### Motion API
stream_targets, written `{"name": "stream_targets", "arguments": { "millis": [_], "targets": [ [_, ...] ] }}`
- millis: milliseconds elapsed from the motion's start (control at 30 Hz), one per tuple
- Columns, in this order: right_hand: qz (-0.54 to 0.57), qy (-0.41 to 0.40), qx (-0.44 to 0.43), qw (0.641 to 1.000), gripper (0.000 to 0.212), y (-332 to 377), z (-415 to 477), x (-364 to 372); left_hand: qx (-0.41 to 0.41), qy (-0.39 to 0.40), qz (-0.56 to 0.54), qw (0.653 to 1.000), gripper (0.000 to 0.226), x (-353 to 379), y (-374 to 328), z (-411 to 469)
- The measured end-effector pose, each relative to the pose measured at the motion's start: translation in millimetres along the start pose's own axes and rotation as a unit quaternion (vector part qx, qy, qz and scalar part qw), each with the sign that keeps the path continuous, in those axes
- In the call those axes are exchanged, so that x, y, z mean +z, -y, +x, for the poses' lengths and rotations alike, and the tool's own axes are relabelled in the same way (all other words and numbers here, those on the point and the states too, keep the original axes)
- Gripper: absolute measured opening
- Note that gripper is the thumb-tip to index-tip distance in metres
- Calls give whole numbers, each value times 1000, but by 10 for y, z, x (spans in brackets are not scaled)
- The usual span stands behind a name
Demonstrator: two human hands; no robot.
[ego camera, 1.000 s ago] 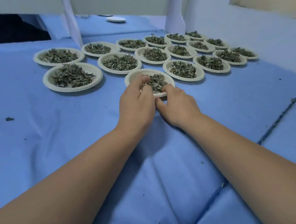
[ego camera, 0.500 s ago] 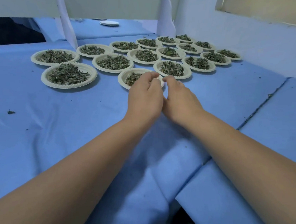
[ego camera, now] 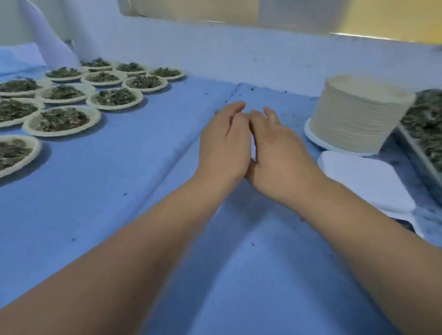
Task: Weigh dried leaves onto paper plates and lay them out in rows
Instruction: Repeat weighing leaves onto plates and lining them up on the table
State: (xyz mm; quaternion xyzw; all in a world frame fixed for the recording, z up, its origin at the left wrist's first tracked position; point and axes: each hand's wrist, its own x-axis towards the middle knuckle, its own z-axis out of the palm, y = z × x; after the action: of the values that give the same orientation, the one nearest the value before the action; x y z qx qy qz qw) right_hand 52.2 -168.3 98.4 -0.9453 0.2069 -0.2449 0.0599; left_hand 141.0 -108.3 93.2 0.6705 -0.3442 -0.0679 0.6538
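Note:
Several paper plates of dried leaves point(ego camera: 61, 119) lie in rows on the blue cloth at the left. My left hand point(ego camera: 225, 144) and my right hand point(ego camera: 278, 150) hover side by side over the middle of the cloth, touching each other, fingers fairly straight and holding nothing. A tall stack of empty paper plates point(ego camera: 354, 116) stands to the right of my right hand. At the far right edge sits a metal tray heaped with dried leaves point(ego camera: 437, 122). The nearest filled plate point(ego camera: 3, 157) lies at the left edge.
A flat white pad, possibly a scale point(ego camera: 365, 180), lies in front of the plate stack. A seam in the blue cloth point(ego camera: 184, 149) runs under my hands. A pale wall point(ego camera: 248, 54) closes off the back. Leaf crumbs dot the cloth.
My hands let go of the front plate and swung right, away from the rows. The view turned right, bringing the plate stack and leaf tray into sight.

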Motion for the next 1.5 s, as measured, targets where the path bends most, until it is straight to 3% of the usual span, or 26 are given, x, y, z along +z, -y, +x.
{"name": "stream_targets", "arguments": {
  "millis": [133,233,267,333,400,433,567,667,800,1000,1133,1200,1367,1500],
  "targets": [
    [-35,-78,118,989,48,-992,-629,-482,100,97,26,990,47,983,-214,28],
    [-66,-88,215,971,49,-1602,-1014,-801,209,143,82,964,54,1529,-385,105],
    [-69,-92,243,963,49,-1771,-1116,-886,263,158,141,941,55,1688,-408,170],
    [-77,-90,300,947,48,-2060,-1291,-1020,374,198,332,843,57,1947,-455,298],
    [-109,-49,339,933,51,-2320,-1414,-1105,424,210,495,729,61,2109,-478,390],
    [-129,-15,349,928,55,-2427,-1449,-1127,423,210,525,708,63,2147,-487,420],
    [-123,115,364,916,74,-2680,-1415,-1144,380,203,526,733,44,2170,-559,572],
    [-40,133,366,920,77,-2773,-1252,-1122,356,208,555,722,29,2144,-692,641],
    [-38,140,365,920,79,-2794,-1150,-1048,411,217,595,655,26,2122,-726,650],
    [-140,50,324,934,66,-2797,-1256,-925,437,231,632,596,24,2091,-780,682],
    [-153,27,316,936,65,-2834,-1291,-895,448,246,660,550,15,2120,-884,607],
    [-154,25,311,937,64,-2847,-1293,-889,454,243,664,543,19,2147,-912,594],
    [-168,18,305,937,60,-2801,-1311,-877,483,220,637,559,54,2215,-908,613],
    [-172,9,303,937,56,-2771,-1325,-876,471,161,580,645,31,2189,-895,645]
  ]
}}
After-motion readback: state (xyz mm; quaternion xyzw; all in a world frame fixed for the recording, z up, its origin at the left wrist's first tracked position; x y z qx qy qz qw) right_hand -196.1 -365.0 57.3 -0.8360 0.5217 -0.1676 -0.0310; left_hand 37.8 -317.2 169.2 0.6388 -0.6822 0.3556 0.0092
